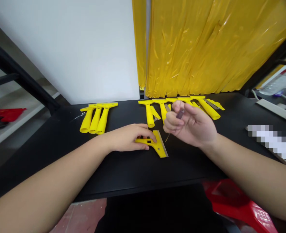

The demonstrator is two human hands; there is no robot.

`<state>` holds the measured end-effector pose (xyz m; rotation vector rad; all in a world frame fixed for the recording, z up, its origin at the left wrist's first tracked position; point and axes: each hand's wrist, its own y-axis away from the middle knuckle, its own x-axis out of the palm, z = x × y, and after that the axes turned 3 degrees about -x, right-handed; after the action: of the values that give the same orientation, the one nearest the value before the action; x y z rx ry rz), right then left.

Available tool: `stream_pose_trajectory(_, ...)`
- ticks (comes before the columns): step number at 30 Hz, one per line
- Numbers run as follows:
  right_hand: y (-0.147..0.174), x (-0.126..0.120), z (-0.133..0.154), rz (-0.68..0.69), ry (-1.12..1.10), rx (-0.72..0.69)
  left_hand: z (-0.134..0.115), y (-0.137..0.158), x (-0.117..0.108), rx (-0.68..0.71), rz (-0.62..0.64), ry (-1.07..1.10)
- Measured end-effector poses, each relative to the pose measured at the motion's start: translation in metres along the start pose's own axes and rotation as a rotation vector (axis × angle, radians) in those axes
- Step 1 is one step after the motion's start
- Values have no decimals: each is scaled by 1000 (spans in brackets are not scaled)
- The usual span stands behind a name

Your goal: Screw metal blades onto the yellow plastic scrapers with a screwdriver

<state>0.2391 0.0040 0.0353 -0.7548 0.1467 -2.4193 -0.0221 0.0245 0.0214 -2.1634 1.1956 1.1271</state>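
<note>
My left hand [130, 137] is closed around the handle of a yellow scraper [159, 147], pressing it down near the middle of the black table. A metal blade runs along the scraper's right edge, and a small screw shows on its head. Up and to the right, my right hand [185, 124] is closed around a screwdriver with a dark, purplish handle [180, 113]. Its thin shaft comes out below the fingers and points down toward the table, apart from the scraper. Part of the handle is hidden in the palm.
Three yellow scrapers [101, 118] lie side by side at the back left. Several more scrapers [149, 113] and loose yellow pieces [215, 104] line the back right, partly behind my right hand. Yellow plastic sheeting [186, 48] hangs behind. A red stool [240, 207] stands below the front edge.
</note>
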Motion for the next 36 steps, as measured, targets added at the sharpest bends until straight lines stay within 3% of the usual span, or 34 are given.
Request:
stream_pose_trajectory(4, 7, 7, -18, 95, -45, 79, 1, 0, 1, 26, -15, 16)
stream_pose_trajectory(11, 8, 14, -24, 83, -125, 48, 3, 0, 2, 10, 0, 31)
stream_pose_trajectory(22, 10, 15, -29, 110, -77, 24, 4, -1, 2, -10, -5, 56)
stream_pose_trajectory(24, 10, 13, -30, 148, 5, -31, 4, -1, 2, -6, -16, 69)
stream_pose_trajectory(26, 11, 10, -32, 161, 166, -184, 4, -1, 2, -12, -18, 77)
stream_pose_trajectory(30, 15, 8, -30, 81, 526, -460, 0, -2, -1, -56, 6, 59)
stream_pose_trajectory(36, 17, 10, -18, 78, 653, -446, -3, -3, -3, -58, 26, 49)
